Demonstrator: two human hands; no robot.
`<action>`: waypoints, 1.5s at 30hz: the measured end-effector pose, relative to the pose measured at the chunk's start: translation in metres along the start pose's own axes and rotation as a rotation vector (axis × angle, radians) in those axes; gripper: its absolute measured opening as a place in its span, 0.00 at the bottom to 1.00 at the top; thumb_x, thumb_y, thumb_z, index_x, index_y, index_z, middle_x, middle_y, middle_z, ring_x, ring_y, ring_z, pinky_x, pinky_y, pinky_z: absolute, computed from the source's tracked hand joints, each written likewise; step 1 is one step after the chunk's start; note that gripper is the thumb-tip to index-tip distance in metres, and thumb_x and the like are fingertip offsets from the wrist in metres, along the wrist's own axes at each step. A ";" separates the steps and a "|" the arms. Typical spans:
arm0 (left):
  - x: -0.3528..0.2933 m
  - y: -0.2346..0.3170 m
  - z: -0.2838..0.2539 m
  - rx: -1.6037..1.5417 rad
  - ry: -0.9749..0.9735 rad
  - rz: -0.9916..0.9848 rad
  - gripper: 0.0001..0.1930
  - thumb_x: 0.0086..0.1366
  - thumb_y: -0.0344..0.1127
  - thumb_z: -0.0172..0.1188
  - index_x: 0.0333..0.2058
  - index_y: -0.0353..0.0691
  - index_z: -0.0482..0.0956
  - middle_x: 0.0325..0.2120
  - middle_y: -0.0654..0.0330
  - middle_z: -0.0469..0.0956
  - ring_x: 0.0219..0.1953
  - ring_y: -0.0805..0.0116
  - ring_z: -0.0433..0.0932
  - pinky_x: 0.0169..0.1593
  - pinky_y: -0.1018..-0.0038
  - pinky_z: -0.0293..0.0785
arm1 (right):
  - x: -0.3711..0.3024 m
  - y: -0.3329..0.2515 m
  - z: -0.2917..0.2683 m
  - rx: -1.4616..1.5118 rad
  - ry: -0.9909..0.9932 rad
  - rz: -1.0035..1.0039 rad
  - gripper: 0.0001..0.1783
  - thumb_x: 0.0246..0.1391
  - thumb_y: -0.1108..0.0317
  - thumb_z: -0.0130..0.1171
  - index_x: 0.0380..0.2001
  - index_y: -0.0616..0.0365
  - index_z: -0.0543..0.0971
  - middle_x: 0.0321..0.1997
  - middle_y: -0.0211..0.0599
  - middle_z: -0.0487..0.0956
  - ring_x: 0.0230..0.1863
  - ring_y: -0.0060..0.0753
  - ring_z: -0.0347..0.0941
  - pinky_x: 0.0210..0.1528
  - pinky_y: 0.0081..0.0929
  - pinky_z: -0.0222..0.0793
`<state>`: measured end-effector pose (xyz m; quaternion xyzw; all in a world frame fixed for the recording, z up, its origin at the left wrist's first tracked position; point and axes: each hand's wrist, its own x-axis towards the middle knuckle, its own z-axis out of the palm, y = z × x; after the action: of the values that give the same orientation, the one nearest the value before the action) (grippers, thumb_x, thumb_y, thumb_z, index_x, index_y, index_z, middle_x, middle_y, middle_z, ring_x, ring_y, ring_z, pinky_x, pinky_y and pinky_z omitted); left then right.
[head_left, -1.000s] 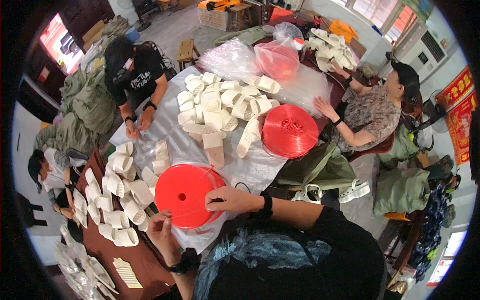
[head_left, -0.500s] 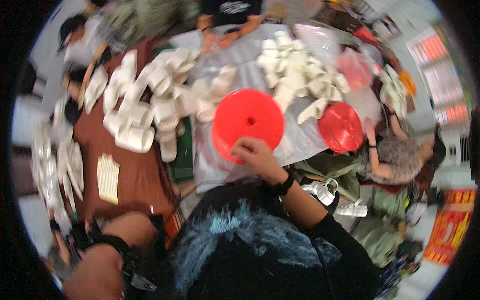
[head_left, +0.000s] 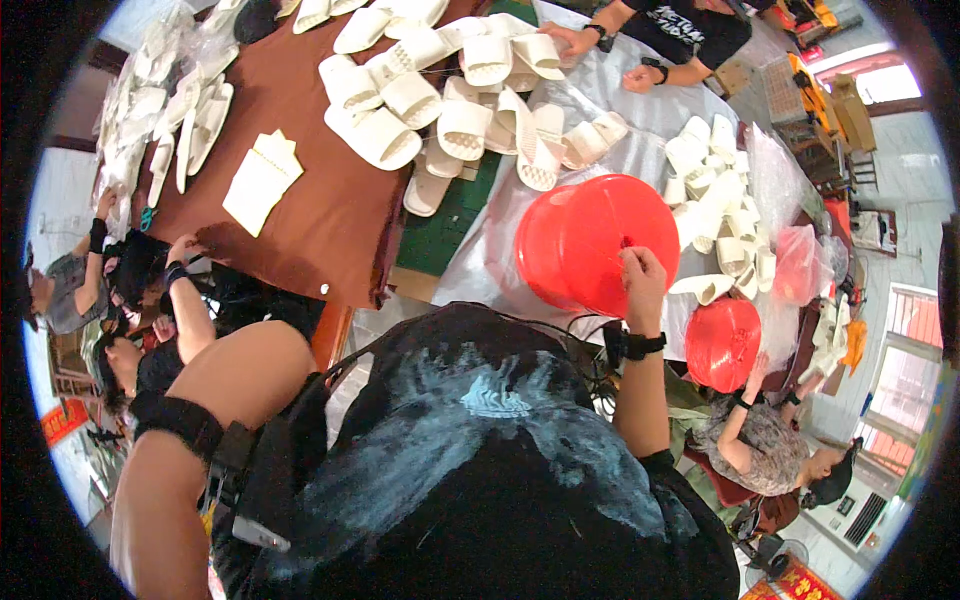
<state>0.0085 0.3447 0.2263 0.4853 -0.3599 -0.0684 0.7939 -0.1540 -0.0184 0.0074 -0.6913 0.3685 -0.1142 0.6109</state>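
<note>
A large, glossy red round drum (head_left: 600,245) with a small hole in its face stands on the silvery sheet, just ahead of me. My right hand (head_left: 645,278) is over the drum, its fingers curled together beside the hole. Whatever those fingers pinch, if anything, is too small to make out. Bent at the lower left, my left arm wears a black band, and my left hand (head_left: 150,520) is close to the view's edge with its fingers hidden. Several white slippers (head_left: 410,100) lie beyond the drum, some of them paired.
A brown-covered table (head_left: 300,250) to the left bears pale printed cards (head_left: 262,185). More white slippers (head_left: 715,180) are piled at the right, near a smaller red round bundle (head_left: 723,345) and clear plastic bags (head_left: 785,190). Co-workers sit across from me and on both sides.
The view has turned, so the table and slippers appear shifted. My right hand has gone from the drum's near rim to beside its hole. The left arm remains bent.
</note>
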 end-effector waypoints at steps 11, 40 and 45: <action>0.085 -0.237 -0.159 1.328 -0.114 -0.669 0.29 0.59 0.44 0.61 0.55 0.35 0.68 0.38 0.50 0.79 0.43 0.55 0.78 0.46 0.65 0.72 | -0.005 0.017 -0.021 0.280 0.018 0.014 0.08 0.59 0.67 0.54 0.30 0.60 0.75 0.18 0.22 0.65 0.19 0.14 0.57 0.22 0.16 0.52; 0.020 -0.248 -0.175 -0.016 0.738 -0.844 0.10 0.67 0.33 0.54 0.44 0.36 0.72 0.35 0.61 0.77 0.35 0.69 0.76 0.41 0.72 0.75 | -0.013 -0.004 -0.076 0.378 -0.165 -0.042 0.08 0.57 0.69 0.54 0.26 0.59 0.74 0.17 0.22 0.65 0.18 0.15 0.58 0.22 0.16 0.52; 0.022 -0.262 -0.124 0.215 0.538 -0.876 0.17 0.68 0.42 0.52 0.46 0.32 0.73 0.39 0.59 0.78 0.38 0.67 0.77 0.42 0.71 0.72 | -0.010 0.000 -0.094 0.312 -0.177 -0.127 0.08 0.59 0.68 0.53 0.28 0.61 0.74 0.17 0.24 0.65 0.19 0.16 0.59 0.22 0.17 0.53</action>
<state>0.1665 0.2884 -0.0111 0.6693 0.0884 -0.2297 0.7011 -0.2183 -0.0832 0.0317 -0.6175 0.2468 -0.1472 0.7322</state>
